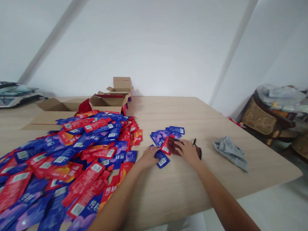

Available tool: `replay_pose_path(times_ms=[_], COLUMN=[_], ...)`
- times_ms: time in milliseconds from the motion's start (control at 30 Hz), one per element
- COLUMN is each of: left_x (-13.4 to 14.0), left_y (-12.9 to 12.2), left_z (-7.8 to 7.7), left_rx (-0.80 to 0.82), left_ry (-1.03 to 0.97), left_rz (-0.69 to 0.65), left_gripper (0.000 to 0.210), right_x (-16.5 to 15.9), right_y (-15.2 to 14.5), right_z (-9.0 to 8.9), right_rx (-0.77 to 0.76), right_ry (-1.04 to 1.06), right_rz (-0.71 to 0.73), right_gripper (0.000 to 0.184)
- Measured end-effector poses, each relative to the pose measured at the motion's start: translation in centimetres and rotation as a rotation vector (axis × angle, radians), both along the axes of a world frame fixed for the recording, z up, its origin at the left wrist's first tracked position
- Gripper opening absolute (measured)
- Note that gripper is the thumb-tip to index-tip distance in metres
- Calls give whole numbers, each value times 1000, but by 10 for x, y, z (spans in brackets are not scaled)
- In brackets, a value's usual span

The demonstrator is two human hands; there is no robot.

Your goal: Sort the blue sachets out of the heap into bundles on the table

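My left hand (149, 157) is at the middle of the table, its fingers closed on the edge of a blue sachet (163, 160) lying on the wood. Just to the right, my right hand (188, 150) grips a dark, see-through pouch (171, 145) with black edging, fingers bent over its top. A red sachet (166, 146) lies at the pouch's left end, partly under or inside it; I cannot tell which. Behind both hands, several blue sachets (159, 138) overlap in a small group.
A large heap of red and blue sachets (77, 153) covers the table's left side. Open cardboard boxes (107, 102) stand behind it. A grey cloth (231, 151) lies to the right. Beyond the table's right edge, a patterned chair (259, 116) carries plastic bags.
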State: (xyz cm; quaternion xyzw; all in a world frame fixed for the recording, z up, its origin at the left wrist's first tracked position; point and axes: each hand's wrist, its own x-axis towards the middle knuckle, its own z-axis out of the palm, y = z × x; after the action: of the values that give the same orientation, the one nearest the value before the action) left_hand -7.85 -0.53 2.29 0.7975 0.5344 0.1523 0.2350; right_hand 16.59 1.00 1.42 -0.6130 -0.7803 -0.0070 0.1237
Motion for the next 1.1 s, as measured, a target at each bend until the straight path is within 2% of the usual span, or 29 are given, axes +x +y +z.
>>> replay_pose_path(times_ms=[100,233,367,433,533,600,733,833,900,1000,1100], left_x=[-1,-3,1,5,11,14,21,28,30,29,26], left_y=[-15,-28,-29,-27,-23,-20,-11,-3,0,5,7], left_z=[5,9,10,10,7,4,1,1,1,-4,-11], left_rx=[71,100,104,71,-27,-93,-152,-156,-236,-378,-463], left_ry=[98,172,204,182,64,-82,-377,-490,-512,-523,-556], left_rz=[69,128,137,139,154,178,209,106,62,63,118], left_gripper=[54,52,51,50,50,51,55,41,33,31,24], right_x=[0,-6,-17,-20,-20,-22,-44,-69,-78,-69,-46], right_y=[6,-15,-25,-16,3,9,-12,-40,-49,-42,-22], right_z=[7,15,10,7,9,17,27,16,5,-5,-5], right_rx=[28,106,29,15,59,90,202,192,152,114,85], right_ry=[29,124,100,63,46,84,177,105,20,-71,-131], right_rz=[-51,-37,45,-4,-155,-199,-93,17,30,5,-110], right_gripper=[39,40,35,35,38,40,42,38,36,35,33])
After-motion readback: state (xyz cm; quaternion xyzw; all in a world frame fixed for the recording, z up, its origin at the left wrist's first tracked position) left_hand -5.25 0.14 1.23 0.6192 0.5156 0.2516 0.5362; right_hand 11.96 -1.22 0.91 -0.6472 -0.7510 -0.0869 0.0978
